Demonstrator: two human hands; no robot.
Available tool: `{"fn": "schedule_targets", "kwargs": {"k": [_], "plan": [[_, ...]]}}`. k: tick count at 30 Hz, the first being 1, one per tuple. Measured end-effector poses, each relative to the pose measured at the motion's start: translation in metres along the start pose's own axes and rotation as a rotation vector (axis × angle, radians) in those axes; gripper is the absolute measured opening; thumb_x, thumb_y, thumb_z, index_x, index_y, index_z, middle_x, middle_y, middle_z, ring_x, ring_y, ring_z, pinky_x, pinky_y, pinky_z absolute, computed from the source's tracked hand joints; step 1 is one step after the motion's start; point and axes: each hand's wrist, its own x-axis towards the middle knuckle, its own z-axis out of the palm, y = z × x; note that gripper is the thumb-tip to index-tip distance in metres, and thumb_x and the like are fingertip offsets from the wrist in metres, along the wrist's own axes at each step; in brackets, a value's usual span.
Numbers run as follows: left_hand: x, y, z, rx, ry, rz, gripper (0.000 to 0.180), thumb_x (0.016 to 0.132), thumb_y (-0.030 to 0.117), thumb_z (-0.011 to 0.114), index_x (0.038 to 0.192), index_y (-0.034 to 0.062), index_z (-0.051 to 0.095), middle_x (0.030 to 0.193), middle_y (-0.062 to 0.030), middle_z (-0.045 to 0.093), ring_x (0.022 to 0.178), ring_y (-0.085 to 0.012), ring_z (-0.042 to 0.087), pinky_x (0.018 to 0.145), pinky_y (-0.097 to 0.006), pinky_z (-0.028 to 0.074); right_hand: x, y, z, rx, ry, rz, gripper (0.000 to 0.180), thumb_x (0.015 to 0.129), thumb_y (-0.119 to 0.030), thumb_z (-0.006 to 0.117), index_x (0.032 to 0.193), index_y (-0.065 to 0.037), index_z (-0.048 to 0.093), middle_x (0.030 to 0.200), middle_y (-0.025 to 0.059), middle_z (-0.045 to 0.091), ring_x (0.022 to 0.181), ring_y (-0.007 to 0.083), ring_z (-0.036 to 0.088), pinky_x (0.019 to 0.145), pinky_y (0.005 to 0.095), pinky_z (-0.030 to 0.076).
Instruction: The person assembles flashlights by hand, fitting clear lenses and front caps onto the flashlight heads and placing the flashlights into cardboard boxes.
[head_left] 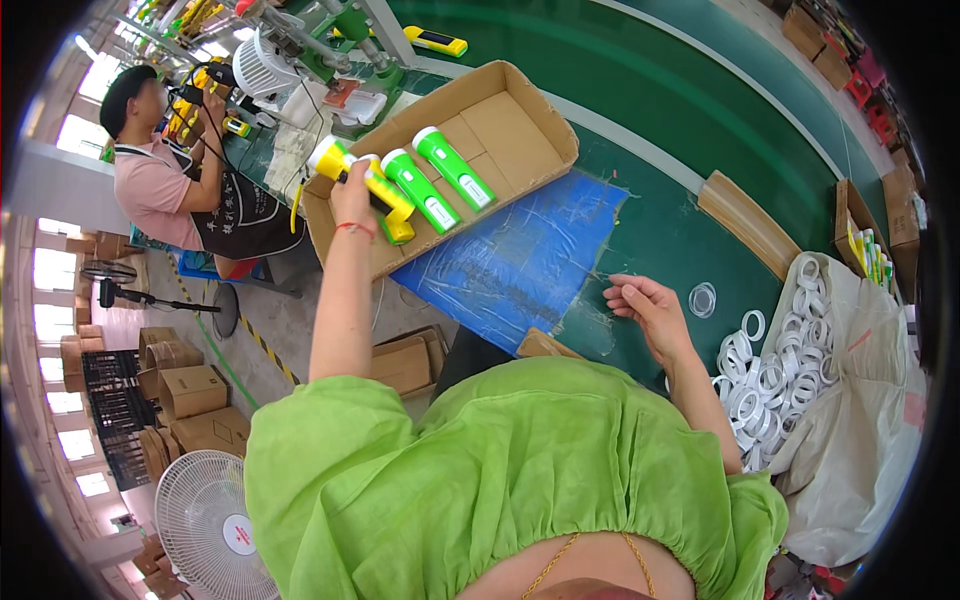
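Note:
My left hand (352,197) is closed around a yellow flashlight (328,158) with a white head, over the left end of a shallow cardboard box (505,120). Right beside it in the box lie two green flashlights with white heads, a nearer one (422,190) and a farther one (455,168). Part of another green-and-yellow flashlight (398,232) shows beneath the yellow one. My right hand (648,312) hovers above the green table near the blue sheet (510,270), fingers loosely stretched and holding nothing. Nearest to it is a small stack of clear rings (702,299).
White rings (770,375) spill from a pale sack (850,370) at the right. Beyond stands a carton of flashlights (868,250). A cardboard strip (748,222) lies by the green conveyor belt (640,80). A co-worker (160,190) works at far left, near a press (300,40).

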Motion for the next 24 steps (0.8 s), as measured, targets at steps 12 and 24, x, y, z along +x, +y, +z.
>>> {"fn": "schedule_targets", "kwargs": {"k": [12,24], "plan": [[-0.009,-0.025,-0.035,0.023,-0.339,-0.464,0.063,0.084,0.047,0.062,0.134,0.0154,0.041,0.138,-0.0057,0.042,0.13,-0.021,0.035,0.1,-0.059,0.028,0.184,-0.079,0.15,-1.017,-0.153,-0.357,0.067,0.073,-0.048,0.07,0.117,0.001,0.059,0.112,0.0207,0.061,0.106,0.0303,0.058,0.09,0.0388,0.046],[-0.002,-0.024,0.008,-0.208,-0.261,-0.453,0.044,0.083,0.024,0.06,0.122,0.0063,0.049,0.117,-0.0117,0.06,0.104,-0.0275,0.06,0.098,-0.044,0.043,0.239,-0.033,0.185,-0.697,-0.542,-0.065,0.07,0.072,-0.018,0.075,0.131,-0.004,0.039,0.125,0.0116,0.053,0.11,0.026,0.056,0.094,0.0364,0.046]]}}
